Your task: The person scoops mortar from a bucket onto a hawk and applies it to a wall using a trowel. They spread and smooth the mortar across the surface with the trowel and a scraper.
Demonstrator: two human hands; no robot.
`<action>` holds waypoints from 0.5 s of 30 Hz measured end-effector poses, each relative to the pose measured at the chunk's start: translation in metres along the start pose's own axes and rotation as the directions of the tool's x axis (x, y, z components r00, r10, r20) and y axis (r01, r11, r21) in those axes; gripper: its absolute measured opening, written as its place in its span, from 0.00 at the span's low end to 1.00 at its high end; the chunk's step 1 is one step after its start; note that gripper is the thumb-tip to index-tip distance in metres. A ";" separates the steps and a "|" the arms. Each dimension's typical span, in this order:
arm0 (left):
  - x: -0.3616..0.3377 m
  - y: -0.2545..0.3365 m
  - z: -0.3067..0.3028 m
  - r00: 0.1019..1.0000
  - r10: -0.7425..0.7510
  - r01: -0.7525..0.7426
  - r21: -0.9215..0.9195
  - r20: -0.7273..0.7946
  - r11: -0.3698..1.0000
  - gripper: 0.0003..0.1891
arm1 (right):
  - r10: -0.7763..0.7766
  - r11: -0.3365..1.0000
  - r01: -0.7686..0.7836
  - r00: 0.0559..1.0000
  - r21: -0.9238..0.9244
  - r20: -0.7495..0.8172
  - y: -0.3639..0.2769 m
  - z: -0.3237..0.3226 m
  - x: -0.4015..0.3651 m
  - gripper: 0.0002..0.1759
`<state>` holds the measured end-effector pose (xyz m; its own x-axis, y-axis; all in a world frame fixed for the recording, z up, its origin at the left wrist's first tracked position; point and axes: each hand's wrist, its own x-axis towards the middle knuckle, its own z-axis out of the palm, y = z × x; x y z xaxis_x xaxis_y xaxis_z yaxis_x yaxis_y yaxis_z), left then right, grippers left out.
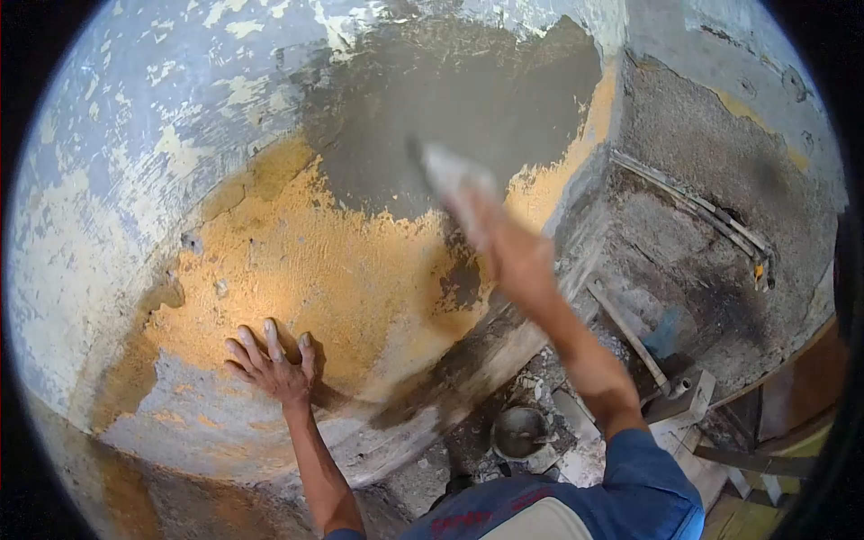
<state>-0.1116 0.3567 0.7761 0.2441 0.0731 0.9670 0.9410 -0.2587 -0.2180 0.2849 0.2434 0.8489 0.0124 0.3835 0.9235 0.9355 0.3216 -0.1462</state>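
Honestly, left hand (274, 364) is splayed flat below the wet mortar patch (450, 99), right hand (504, 252) fisted round the blurry trowel (445, 171) at its edge; probably stiff and light, best gripped by the handle.

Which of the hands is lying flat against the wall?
The left hand, spread open on the orange patch. The right hand is raised instead, gripping a blurred trowel at the grey plaster.

R hand (506, 250) holds trowel (447, 173) on wall (297, 261).
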 end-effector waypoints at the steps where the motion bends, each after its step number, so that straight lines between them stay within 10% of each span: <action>1: 0.000 0.001 -0.001 1.000 0.002 -0.002 -0.003 0.007 1.000 0.35 | 0.108 0.994 -0.107 0.994 -0.027 0.016 0.006 -0.020 0.039 0.28; 5: 0.002 0.002 -0.002 1.000 0.011 -0.011 -0.010 0.002 1.000 0.37 | -0.048 0.949 -0.028 0.972 -0.315 -0.230 0.031 -0.005 0.137 0.29; 9: 0.001 0.001 -0.001 1.000 0.019 -0.019 0.007 0.002 1.000 0.36 | -0.145 0.789 0.118 0.989 -0.603 0.005 -0.047 0.065 0.068 0.26; 13: 0.003 0.000 -0.001 0.998 0.050 -0.051 -0.018 -0.033 0.999 0.34 | -0.220 0.975 0.220 0.975 0.012 0.037 -0.077 0.049 -0.062 0.24; 15: 0.003 0.000 0.003 0.996 0.071 -0.072 -0.001 -0.045 0.997 0.34 | 0.108 0.989 -0.109 0.994 0.104 0.020 -0.028 0.049 -0.107 0.24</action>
<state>-0.1097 0.3597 0.7788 0.2999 0.0107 0.9539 0.9208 -0.2645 -0.2865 0.2399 0.2361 0.7371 0.1059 0.4336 0.8949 0.8869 0.3657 -0.2822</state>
